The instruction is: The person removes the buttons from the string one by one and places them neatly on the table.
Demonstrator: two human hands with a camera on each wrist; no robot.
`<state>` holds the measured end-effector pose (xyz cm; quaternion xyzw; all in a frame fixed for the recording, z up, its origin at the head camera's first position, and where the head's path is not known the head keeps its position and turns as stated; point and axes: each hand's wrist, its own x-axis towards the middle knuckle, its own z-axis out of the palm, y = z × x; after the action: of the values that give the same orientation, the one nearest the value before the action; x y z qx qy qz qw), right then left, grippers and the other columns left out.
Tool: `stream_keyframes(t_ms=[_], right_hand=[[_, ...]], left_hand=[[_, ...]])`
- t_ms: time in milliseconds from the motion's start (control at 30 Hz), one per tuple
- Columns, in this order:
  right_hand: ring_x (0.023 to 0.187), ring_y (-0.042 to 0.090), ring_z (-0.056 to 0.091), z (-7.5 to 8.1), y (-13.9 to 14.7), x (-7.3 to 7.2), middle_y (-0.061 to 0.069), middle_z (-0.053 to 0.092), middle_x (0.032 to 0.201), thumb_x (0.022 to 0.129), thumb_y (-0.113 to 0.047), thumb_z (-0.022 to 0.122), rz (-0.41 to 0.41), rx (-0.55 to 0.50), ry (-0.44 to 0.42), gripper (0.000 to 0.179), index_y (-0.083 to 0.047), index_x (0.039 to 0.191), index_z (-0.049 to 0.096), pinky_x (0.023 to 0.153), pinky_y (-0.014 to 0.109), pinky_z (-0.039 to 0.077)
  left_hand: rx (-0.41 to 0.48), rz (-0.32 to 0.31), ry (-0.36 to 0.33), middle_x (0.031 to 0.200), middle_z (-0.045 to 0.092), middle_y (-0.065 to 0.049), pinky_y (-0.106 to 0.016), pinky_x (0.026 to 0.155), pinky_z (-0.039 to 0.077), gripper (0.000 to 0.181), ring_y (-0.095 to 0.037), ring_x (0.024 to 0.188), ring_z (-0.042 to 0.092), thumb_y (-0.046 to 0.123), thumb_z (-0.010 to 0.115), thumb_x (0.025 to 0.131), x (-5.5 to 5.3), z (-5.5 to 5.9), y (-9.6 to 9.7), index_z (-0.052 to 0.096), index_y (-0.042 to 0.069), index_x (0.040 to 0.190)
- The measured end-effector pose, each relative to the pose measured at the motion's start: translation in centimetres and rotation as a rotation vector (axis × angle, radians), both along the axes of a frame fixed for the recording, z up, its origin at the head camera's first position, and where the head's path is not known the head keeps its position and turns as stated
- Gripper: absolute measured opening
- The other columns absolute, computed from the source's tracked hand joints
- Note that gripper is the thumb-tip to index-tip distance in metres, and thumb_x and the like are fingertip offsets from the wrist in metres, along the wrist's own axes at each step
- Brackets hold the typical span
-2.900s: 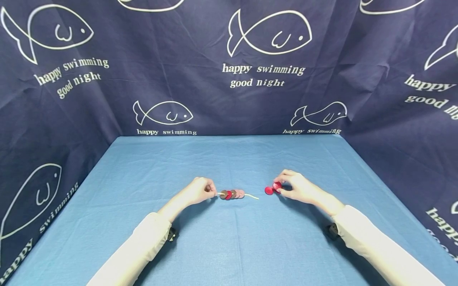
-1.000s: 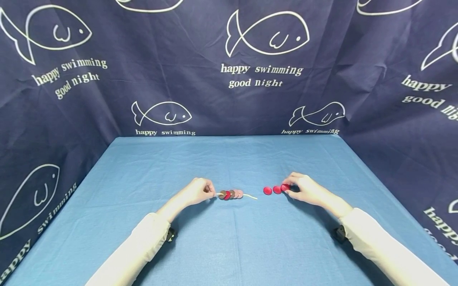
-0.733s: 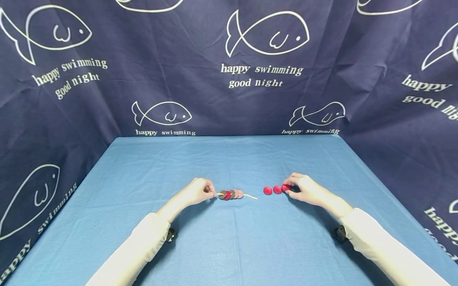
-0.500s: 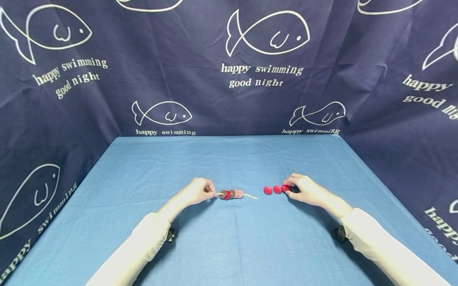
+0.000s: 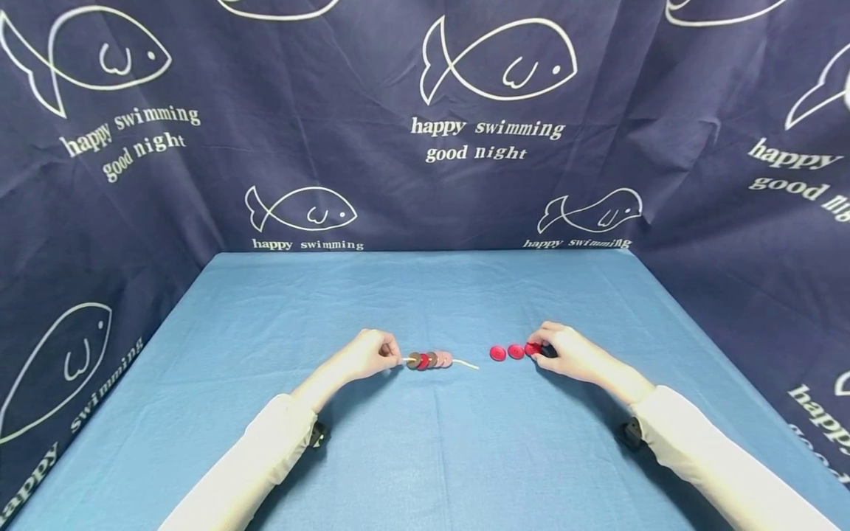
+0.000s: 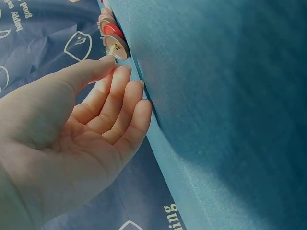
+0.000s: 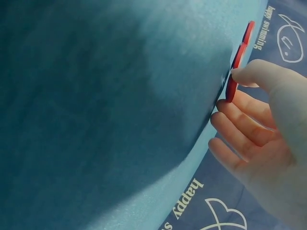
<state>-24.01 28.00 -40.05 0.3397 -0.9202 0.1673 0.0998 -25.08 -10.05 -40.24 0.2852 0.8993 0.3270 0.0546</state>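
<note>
Two bare hands at a blue table (image 5: 432, 450), with a cord (image 5: 468, 364) and buttons between them. The left hand (image 5: 367, 355) pinches the cord's left end between thumb and fingertip. Just beside this grip, five strung buttons (image 5: 432, 360) overlap along the cord: from left to right brown, red, brown, pink, pink. The cord's right end extends past them and lies loose on the table; a gap separates it from a row of three red buttons (image 5: 516, 352). The right hand (image 5: 563, 352) has thumb and fingers clamped on the rightmost of these; the other two lie to its left. The far edge, along a dark fish-print curtain (image 5: 398, 177), and both side edges are well apart from the hands. Between the forearms, blue surface runs to the lower border.
</note>
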Motion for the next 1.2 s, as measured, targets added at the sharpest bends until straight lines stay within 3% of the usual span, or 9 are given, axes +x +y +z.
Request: stream_keyframes(t_ms=[333, 1200], right_hand=[[0.075, 0.013, 0.053, 0.18, -0.01, 0.05, 0.002, 0.058, 0.084, 0.076, -0.003, 0.072, -0.017, 0.008, -0.016, 0.014, -0.005, 0.088, 0.068, 0.070, 0.031, 0.048], [0.078, 0.015, 0.054, -0.46, -0.26, -0.26, 0.002, 0.060, 0.085, 0.076, -0.006, 0.073, 0.038, -0.005, 0.015, 0.020, -0.003, 0.095, 0.069, 0.071, 0.031, 0.047]], left_hand=[[-0.009, 0.004, -0.012, 0.067, 0.066, 0.000, -0.018, 0.056, 0.046, 0.007, -0.003, 0.054, 0.055, 0.009, 0.065, 0.083, -0.11, 0.05, 0.10, 0.067, 0.008, 0.077], [-0.021, 0.012, 0.004, 0.066, 0.064, 0.003, -0.019, 0.057, 0.046, 0.007, -0.002, 0.054, 0.054, 0.009, 0.066, 0.083, -0.12, -0.24, 0.10, 0.067, 0.009, 0.076]])
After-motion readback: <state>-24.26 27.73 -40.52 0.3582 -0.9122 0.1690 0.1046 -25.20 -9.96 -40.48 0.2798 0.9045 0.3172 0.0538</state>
